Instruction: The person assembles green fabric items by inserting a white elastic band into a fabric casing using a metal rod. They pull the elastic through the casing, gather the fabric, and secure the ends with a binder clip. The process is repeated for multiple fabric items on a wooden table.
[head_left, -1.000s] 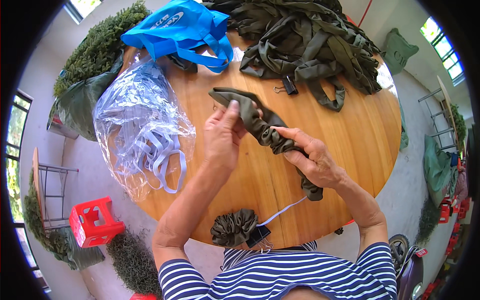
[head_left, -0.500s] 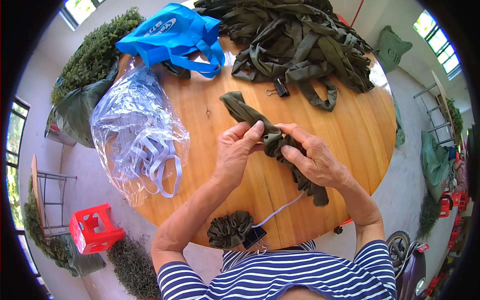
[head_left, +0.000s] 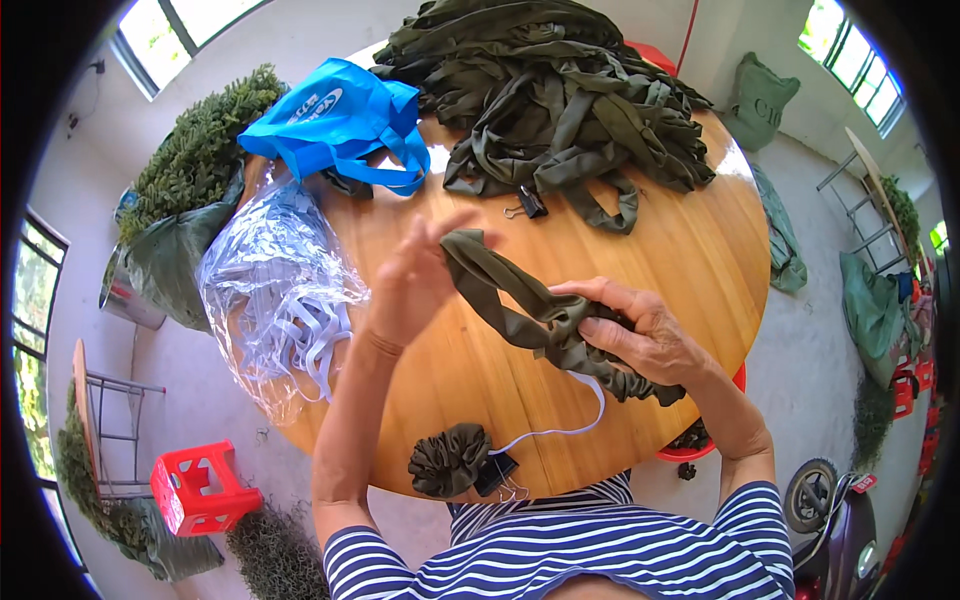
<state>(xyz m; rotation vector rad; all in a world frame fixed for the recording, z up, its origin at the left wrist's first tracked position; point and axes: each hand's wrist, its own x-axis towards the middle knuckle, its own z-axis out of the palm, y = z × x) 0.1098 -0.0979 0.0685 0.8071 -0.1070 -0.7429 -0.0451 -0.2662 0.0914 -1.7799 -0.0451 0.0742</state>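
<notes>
My right hand [head_left: 640, 335] is closed around a dark green fabric tube [head_left: 500, 290], gathered into ruffles below the grip. The tube's smoother far end sticks up to the left. Beside that end my left hand [head_left: 415, 275] is raised, blurred, fingers stretched out and apart from the cloth. A thin white elastic cord [head_left: 550, 432] curves from under the gathered part to a black binder clip [head_left: 495, 472] at the table's near edge. Next to that clip lies a bunched dark green ruffle [head_left: 449, 460]. Where the elastic enters the tube is hidden.
A large pile of dark green fabric strips [head_left: 560, 90] covers the far side of the round wooden table [head_left: 690, 290], with another binder clip [head_left: 532, 203] before it. At left lie a blue bag [head_left: 335, 120] and a clear plastic bag [head_left: 275, 270] of white elastic. A red stool [head_left: 205, 487] stands on the floor.
My left hand has let go of the fabric tube and moved up and left. My right hand keeps its hold, shifted slightly right, and the elastic bows out more.
</notes>
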